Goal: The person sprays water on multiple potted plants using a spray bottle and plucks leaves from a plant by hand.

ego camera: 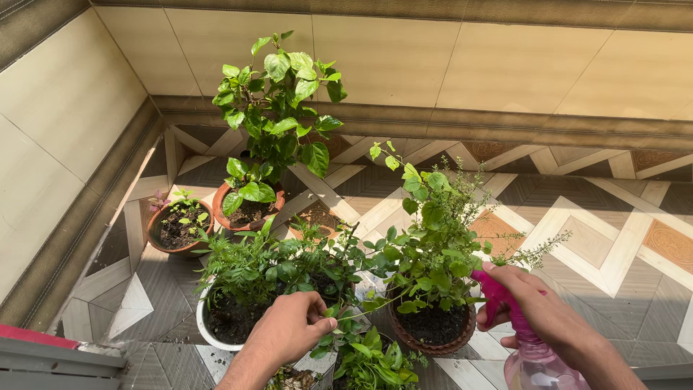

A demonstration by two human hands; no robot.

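Several potted plants crowd the patterned tile floor (pixel 577 238) below me. I see my right hand (pixel 538 310) wrapped around a pink spray bottle (pixel 523 343), beside the brown pot (pixel 433 339). My left hand (pixel 292 328) pinches leafy stems above the white pot (pixel 213 336).

Both forearms enter from the near edge, bare to the wrist, with no sleeve in view. The left hand (pixel 289 328) and the right hand (pixel 538 307) wear no gloves. No ring, watch or band shows on either.
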